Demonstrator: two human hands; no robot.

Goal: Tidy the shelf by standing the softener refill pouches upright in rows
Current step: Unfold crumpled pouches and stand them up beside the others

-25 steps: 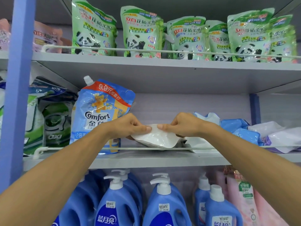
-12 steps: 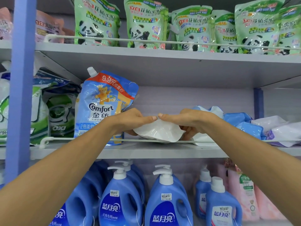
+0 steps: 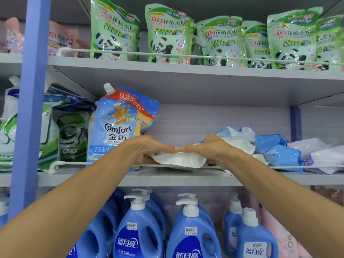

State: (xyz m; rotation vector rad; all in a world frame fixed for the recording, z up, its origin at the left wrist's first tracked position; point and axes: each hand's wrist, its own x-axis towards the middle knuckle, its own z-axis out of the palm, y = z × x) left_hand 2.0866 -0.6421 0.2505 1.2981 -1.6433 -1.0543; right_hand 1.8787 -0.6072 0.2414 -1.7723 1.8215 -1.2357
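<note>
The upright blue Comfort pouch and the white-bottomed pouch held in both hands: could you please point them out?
upright blue Comfort pouch [image 3: 119, 127], head view, printed front.
white-bottomed pouch [image 3: 178, 160], head view, white base.

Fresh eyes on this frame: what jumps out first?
Two hands meet at the middle shelf: left hand and right hand grip a white-bottomed pouch just behind the rail. Beside the left hand one Comfort pouch stands upright; to the right, blue pouches lie heaped.

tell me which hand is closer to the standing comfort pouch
Left. The left hand sits just in front of the Comfort pouch; the right hand grips the white pouch farther right.
</note>
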